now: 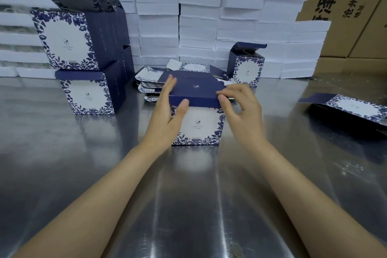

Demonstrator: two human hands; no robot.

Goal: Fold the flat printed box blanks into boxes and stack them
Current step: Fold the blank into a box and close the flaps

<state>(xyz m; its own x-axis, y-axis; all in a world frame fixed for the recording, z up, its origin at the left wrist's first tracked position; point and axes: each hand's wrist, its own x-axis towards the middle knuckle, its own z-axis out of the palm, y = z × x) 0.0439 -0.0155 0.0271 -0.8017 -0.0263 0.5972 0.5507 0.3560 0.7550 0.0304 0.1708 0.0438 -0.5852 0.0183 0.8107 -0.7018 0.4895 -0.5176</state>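
A folded blue-and-white floral box [199, 125] stands upright on the steel table [188, 195] in front of me. Its dark blue lid [194, 88] is folded down over the top. My left hand [167, 115] lies flat against the box's left side, fingers straight, thumb on the lid's front edge. My right hand [240, 109] is at the lid's right front corner, thumb and forefinger pinching the lid's edge. Behind the box lies a pile of flat printed blanks [152, 84]. Finished boxes stand stacked at the left [88, 88] [65, 40].
One folded box [246, 65] with its lid up stands behind on the right. A flattened blank [354, 111] lies at the far right. Stacks of white foam trays [199, 16] line the back, with brown cartons [351, 6] at the right.
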